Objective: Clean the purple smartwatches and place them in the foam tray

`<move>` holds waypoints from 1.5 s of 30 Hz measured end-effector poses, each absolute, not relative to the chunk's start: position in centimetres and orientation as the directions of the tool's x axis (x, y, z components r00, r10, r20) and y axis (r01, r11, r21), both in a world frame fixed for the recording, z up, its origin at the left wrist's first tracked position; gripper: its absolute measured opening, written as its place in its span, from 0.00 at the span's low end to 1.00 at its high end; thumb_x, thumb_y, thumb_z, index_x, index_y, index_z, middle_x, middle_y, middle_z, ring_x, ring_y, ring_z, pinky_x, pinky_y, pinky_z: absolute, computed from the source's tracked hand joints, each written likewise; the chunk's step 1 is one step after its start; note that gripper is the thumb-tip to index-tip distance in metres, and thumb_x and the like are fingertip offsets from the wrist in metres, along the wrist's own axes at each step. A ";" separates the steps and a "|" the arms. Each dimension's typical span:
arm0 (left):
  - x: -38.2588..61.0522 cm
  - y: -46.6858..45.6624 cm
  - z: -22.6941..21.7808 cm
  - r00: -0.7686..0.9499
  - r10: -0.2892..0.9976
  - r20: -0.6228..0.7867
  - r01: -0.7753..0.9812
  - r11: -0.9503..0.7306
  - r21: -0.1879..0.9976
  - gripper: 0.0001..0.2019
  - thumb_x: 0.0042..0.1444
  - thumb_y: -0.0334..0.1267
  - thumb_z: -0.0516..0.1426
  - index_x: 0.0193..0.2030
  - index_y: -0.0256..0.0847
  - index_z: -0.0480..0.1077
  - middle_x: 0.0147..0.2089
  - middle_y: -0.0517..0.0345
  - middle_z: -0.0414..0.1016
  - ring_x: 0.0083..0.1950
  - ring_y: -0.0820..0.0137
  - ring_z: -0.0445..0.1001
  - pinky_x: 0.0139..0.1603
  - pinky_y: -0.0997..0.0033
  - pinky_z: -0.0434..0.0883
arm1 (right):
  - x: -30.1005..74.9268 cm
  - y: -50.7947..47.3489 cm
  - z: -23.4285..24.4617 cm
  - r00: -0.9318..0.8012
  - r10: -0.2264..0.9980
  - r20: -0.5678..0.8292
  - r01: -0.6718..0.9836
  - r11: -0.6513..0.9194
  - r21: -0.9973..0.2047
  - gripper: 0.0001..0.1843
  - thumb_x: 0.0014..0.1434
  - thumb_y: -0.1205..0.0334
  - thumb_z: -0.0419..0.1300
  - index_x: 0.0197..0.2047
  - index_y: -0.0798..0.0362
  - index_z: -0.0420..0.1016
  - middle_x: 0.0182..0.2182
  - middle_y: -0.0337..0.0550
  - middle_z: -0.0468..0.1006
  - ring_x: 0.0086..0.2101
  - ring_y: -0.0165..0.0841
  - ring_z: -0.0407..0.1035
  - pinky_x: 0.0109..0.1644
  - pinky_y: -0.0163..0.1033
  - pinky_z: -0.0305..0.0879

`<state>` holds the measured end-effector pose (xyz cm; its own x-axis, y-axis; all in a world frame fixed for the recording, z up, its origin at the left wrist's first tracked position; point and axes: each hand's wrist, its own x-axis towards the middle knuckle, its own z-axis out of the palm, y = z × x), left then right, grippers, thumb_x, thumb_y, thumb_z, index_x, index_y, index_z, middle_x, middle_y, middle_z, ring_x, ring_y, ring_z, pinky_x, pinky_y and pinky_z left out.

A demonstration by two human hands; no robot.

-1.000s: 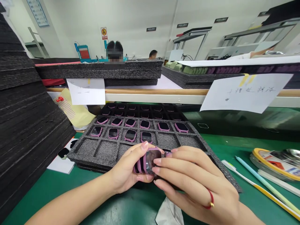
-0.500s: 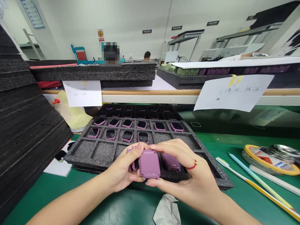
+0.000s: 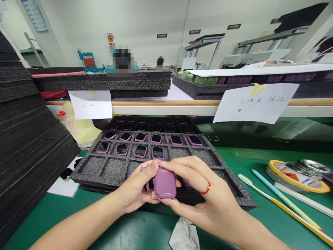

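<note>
My left hand point(image 3: 135, 189) and my right hand point(image 3: 200, 194) meet over the near edge of a black foam tray point(image 3: 229, 180). The right hand's fingers pinch a purple watch body point(image 3: 164, 183) with its back toward me. My left hand grips several more purple watch bodies point(image 3: 146, 180), stacked side by side behind it. Further purple watch bodies point(image 3: 140, 151) lie screen-up in the tray's far pockets; the near pockets point(image 3: 111, 168) hold nothing. A red band with a gold bead circles one finger of my right hand.
A tall stack of black foam trays point(image 3: 28, 132) stands at the left. A grey cloth point(image 3: 183, 236) lies on the green mat below my hands. Pens point(image 3: 281, 198) and a tape roll point(image 3: 296, 172) sit at the right. Paper notes point(image 3: 256, 102) hang from a shelf; other people sit far behind.
The front watch body was turned from screen-facing to back-facing and now sits slightly lower in my hands. My right hand shifted left, covering the watch body lying in the tray.
</note>
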<state>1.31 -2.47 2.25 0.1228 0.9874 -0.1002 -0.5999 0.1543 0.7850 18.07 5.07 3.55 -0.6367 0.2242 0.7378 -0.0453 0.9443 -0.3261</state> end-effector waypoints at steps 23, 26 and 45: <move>1.9 -3.0 2.7 0.030 0.995 -0.092 -0.569 0.092 0.817 0.25 0.57 0.62 0.61 0.36 0.36 0.73 0.25 0.57 0.75 0.15 0.85 0.52 0.18 0.81 0.48 | 19.6 6.7 5.3 -0.708 0.278 0.649 -0.047 0.899 -0.436 0.17 0.60 0.57 0.71 0.50 0.48 0.74 0.52 0.46 0.79 0.53 0.38 0.75 0.57 0.42 0.74; 2.0 -2.9 2.6 0.061 0.990 -0.126 -0.584 0.137 0.800 0.27 0.59 0.62 0.59 0.32 0.34 0.73 0.27 0.57 0.73 0.18 0.83 0.57 0.21 0.78 0.51 | 18.4 5.1 4.5 -0.738 0.252 0.626 -0.089 0.883 -0.460 0.12 0.60 0.65 0.69 0.44 0.49 0.72 0.53 0.47 0.78 0.49 0.36 0.76 0.52 0.40 0.75; 1.5 -2.5 2.6 0.118 0.987 -0.107 -0.626 0.158 0.763 0.23 0.57 0.57 0.63 0.39 0.36 0.79 0.30 0.53 0.78 0.18 0.82 0.59 0.21 0.78 0.53 | 17.8 5.8 1.6 -0.490 0.470 0.734 -0.249 0.732 -0.634 0.23 0.59 0.53 0.72 0.56 0.46 0.74 0.51 0.47 0.79 0.53 0.41 0.76 0.58 0.46 0.76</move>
